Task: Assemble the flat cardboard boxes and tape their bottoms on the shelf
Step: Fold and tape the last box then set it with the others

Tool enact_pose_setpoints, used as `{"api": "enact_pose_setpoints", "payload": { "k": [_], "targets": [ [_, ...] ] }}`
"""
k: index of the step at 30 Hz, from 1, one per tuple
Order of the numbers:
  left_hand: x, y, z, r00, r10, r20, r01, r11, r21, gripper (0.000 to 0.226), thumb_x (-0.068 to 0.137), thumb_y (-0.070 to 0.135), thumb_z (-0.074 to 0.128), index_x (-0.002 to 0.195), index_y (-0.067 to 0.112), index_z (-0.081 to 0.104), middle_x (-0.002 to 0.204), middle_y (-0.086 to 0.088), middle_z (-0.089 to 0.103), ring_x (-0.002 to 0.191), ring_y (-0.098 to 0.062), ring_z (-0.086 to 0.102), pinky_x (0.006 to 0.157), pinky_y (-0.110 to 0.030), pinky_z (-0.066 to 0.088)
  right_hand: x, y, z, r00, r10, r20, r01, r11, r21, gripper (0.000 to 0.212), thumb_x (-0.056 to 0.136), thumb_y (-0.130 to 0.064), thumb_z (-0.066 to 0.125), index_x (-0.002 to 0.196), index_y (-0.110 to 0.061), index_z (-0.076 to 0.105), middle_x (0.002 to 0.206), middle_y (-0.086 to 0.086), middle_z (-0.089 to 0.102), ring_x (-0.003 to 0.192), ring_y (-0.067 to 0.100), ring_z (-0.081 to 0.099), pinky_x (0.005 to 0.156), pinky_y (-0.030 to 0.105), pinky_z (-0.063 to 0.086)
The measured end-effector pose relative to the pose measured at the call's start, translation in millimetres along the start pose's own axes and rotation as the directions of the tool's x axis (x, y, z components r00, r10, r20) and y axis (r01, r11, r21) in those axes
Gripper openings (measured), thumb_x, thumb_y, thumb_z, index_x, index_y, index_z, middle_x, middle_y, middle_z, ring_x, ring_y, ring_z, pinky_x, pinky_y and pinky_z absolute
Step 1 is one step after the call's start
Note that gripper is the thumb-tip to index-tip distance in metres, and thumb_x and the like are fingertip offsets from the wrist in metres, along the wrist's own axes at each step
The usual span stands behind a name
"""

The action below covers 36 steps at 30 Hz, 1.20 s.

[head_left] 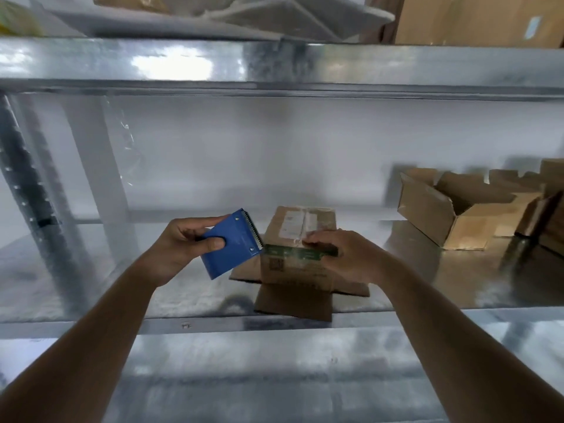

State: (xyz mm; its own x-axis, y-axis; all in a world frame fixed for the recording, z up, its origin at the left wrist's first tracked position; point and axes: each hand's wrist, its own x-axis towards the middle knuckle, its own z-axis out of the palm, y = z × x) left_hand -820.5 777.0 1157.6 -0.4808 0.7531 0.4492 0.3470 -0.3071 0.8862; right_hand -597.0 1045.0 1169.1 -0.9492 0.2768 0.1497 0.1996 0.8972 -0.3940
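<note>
A small cardboard box (297, 267) stands upside down on the metal shelf (91, 288), its lower flaps splayed out flat around it. Clear tape runs over its closed top face and down the front. My left hand (180, 248) grips a blue tape dispenser (233, 242), whose serrated edge meets the box's top left corner. My right hand (345, 257) presses flat on the front top edge of the box, over the tape and a green printed strip.
Several assembled cardboard boxes (464, 209) with open flaps lie at the right of the same shelf. A metal upright (33, 203) stands at the left. The upper shelf beam (274, 65) carries a large carton (476, 19) and wrapped goods.
</note>
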Motion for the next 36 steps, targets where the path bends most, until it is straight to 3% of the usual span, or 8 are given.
{"api": "enact_pose_setpoints", "payload": {
  "k": [4, 7, 10, 13, 17, 23, 31, 36],
  "targets": [
    [-3, 12, 27, 1.000, -0.001, 0.001, 0.001, 1.000, -0.011, 0.058, 0.064, 0.047, 0.095, 0.117, 0.029, 0.080, 0.117, -0.006, 0.077, 0.106, -0.014, 0.071, 0.087, -0.025, 0.057, -17, 29, -7, 0.992, 0.015, -0.123, -0.012, 1.000, 0.021, 0.046, 0.092, -0.001, 0.065, 0.119, -0.039, 0.060, 0.138, 0.000, 0.064, 0.115, 0.022, 0.066, 0.090, 0.037, 0.060],
    [-7, 19, 48, 1.000, 0.028, 0.010, -0.028, 1.000, -0.005, 0.037, 0.080, 0.016, 0.082, 0.114, 0.031, 0.080, 0.115, -0.004, 0.078, 0.105, -0.013, 0.072, 0.085, -0.025, 0.058, -27, 34, -5, 0.994, -0.019, -0.107, 0.020, 1.000, 0.013, 0.044, 0.097, -0.004, 0.060, 0.131, -0.032, 0.059, 0.137, -0.002, 0.062, 0.111, 0.017, 0.064, 0.085, 0.026, 0.057],
    [-12, 25, 66, 0.999, 0.039, -0.004, -0.039, 0.999, 0.027, 0.049, 0.079, -0.002, 0.071, 0.114, 0.030, 0.079, 0.114, -0.003, 0.078, 0.105, -0.012, 0.072, 0.084, -0.024, 0.058, -36, 27, -6, 0.972, -0.049, -0.231, 0.102, 0.970, 0.222, 0.039, 0.103, -0.014, 0.052, 0.137, -0.033, 0.059, 0.132, -0.005, 0.065, 0.111, 0.014, 0.065, 0.078, 0.022, 0.056],
    [-16, 30, 74, 0.999, 0.037, -0.001, -0.036, 0.999, 0.030, 0.043, 0.074, 0.018, 0.087, 0.115, 0.028, 0.080, 0.116, -0.005, 0.077, 0.107, -0.012, 0.071, 0.086, -0.024, 0.057, -46, 8, -8, 0.940, -0.070, -0.334, 0.249, 0.811, 0.530, 0.028, 0.107, -0.039, 0.053, 0.132, -0.036, 0.066, 0.127, -0.011, 0.070, 0.115, 0.006, 0.067, 0.089, 0.028, 0.060],
    [-20, 35, 79, 1.000, 0.022, 0.014, -0.023, 0.998, 0.052, 0.061, 0.060, 0.043, 0.098, 0.115, 0.027, 0.079, 0.118, -0.004, 0.077, 0.108, -0.011, 0.071, 0.087, -0.023, 0.057, -43, -14, -4, 0.963, -0.114, -0.244, 0.249, 0.717, 0.652, 0.034, 0.097, -0.062, 0.057, 0.124, -0.046, 0.068, 0.125, -0.020, 0.070, 0.119, 0.003, 0.065, 0.100, 0.045, 0.058],
    [-9, 41, 74, 0.997, 0.021, 0.073, -0.035, 0.980, 0.197, 0.051, 0.077, 0.004, 0.078, 0.121, 0.030, 0.074, 0.122, -0.003, 0.076, 0.114, -0.017, 0.071, 0.092, -0.026, 0.057, -29, -25, -1, 0.939, -0.047, -0.341, 0.301, 0.589, 0.750, 0.011, 0.097, -0.019, 0.073, 0.105, -0.024, 0.079, 0.099, 0.001, 0.079, 0.095, 0.022, 0.076, 0.090, 0.047, 0.062],
    [2, 45, 65, 0.986, -0.002, 0.166, -0.041, 0.965, 0.257, 0.062, 0.069, 0.052, 0.090, 0.125, 0.030, 0.073, 0.126, -0.002, 0.074, 0.119, -0.023, 0.069, 0.097, -0.036, 0.059, -23, -31, 8, 0.938, 0.009, -0.346, 0.265, 0.623, 0.736, 0.014, 0.095, -0.012, 0.074, 0.108, -0.010, 0.079, 0.099, 0.003, 0.079, 0.092, 0.022, 0.077, 0.087, 0.045, 0.064],
    [3, 46, 65, 0.981, -0.016, 0.195, -0.039, 0.960, 0.278, 0.045, 0.079, 0.027, 0.084, 0.123, 0.033, 0.074, 0.124, 0.000, 0.075, 0.117, -0.021, 0.070, 0.097, -0.040, 0.059, -27, -29, 10, 0.927, 0.079, -0.367, 0.215, 0.689, 0.692, 0.009, 0.093, -0.013, 0.076, 0.097, -0.021, 0.079, 0.097, -0.005, 0.079, 0.090, 0.016, 0.077, 0.087, 0.045, 0.063]
  ]
}}
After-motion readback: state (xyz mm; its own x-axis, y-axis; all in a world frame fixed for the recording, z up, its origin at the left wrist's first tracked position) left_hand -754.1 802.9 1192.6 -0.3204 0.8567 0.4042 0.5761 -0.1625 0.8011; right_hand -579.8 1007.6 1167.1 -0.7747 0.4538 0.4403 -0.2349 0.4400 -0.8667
